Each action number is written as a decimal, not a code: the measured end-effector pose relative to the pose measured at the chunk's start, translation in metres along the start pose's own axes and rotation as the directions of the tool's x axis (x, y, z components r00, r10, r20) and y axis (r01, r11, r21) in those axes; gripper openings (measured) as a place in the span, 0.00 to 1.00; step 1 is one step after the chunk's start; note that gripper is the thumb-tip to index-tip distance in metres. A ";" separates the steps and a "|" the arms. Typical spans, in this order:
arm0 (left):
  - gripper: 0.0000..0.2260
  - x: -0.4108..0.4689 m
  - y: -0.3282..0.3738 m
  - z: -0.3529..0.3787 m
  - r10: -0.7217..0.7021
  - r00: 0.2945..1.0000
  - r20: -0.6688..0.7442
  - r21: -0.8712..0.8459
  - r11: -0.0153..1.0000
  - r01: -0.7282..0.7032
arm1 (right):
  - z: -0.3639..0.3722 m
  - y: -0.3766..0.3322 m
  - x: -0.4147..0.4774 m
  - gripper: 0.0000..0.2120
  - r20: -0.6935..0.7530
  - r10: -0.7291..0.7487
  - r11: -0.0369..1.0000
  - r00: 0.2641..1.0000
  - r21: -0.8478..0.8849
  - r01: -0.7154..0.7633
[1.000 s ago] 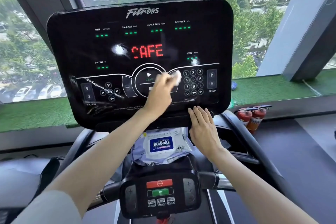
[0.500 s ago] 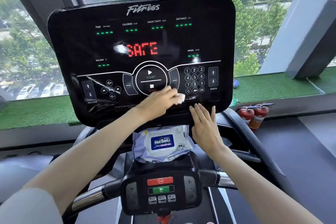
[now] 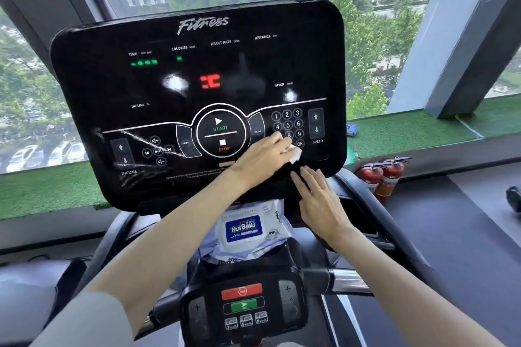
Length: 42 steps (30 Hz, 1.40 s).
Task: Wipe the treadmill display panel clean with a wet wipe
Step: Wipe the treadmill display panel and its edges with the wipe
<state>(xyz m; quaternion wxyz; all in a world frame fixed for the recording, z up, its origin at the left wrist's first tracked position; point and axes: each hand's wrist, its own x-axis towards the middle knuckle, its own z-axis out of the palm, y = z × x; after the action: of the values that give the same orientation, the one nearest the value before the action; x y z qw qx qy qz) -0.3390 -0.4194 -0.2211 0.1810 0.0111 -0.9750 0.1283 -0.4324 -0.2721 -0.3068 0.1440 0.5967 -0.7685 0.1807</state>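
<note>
The black treadmill display panel stands upright ahead of me, with lit readouts, a round START/STOP dial and a number keypad. My left hand holds a folded white wet wipe and presses it on the panel's lower right, just below the keypad. My right hand rests flat with straight fingers on the panel's bottom edge, right under the wipe. Smear marks show on the panel's lower left around the media buttons.
A pack of wet wipes lies on the tray under the panel. A lower control box with red and green buttons sits on the handlebar. Two fire extinguishers stand at the right by the green window ledge.
My left hand slid the wipe down from the dial to the panel's lower edge, then rightward under the keypad. My right hand stayed on the bottom edge. The camera came closer.
</note>
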 end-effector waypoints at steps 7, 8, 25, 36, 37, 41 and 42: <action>0.23 -0.024 -0.006 0.008 0.059 0.995 0.079 -0.026 0.998 -0.057 | -0.001 -0.009 0.008 0.20 -0.090 0.052 0.999 0.995 0.012 -0.051; 0.20 -0.021 0.000 0.010 0.130 0.984 0.121 -0.018 0.991 -0.129 | -0.003 -0.008 0.009 0.20 -0.103 0.055 0.998 0.993 0.021 -0.053; 0.25 0.022 -0.018 -0.007 -0.120 0.989 -0.086 -0.091 0.989 0.112 | -0.004 -0.008 0.011 0.18 -0.150 0.047 0.999 0.988 -0.010 -0.049; 0.27 0.008 -0.003 0.012 0.070 0.996 0.054 -0.027 0.997 -0.068 | -0.006 -0.006 0.009 0.21 -0.094 0.010 1.000 0.996 -0.013 -0.011; 0.27 0.021 -0.008 0.006 0.047 0.999 0.015 -0.035 0.998 -0.046 | -0.008 -0.006 0.008 0.21 -0.092 0.008 1.000 0.996 -0.011 -0.009; 0.30 0.046 -0.042 -0.017 -0.398 0.871 -0.288 -0.209 0.914 0.349 | -0.010 -0.005 0.007 0.22 -0.081 0.004 1.000 0.997 0.000 -0.004; 0.30 0.044 -0.044 -0.017 -0.489 0.808 -0.329 -0.250 0.870 0.425 | -0.011 -0.004 0.007 0.23 -0.072 -0.011 1.000 0.997 -0.010 0.011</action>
<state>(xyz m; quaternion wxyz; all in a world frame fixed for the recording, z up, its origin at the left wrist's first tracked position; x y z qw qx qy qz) -0.3713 -0.4569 -0.1795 0.3931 0.2058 -0.8962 -0.0005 -0.4298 -0.2739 -0.2939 0.1753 0.5933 -0.7604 0.1978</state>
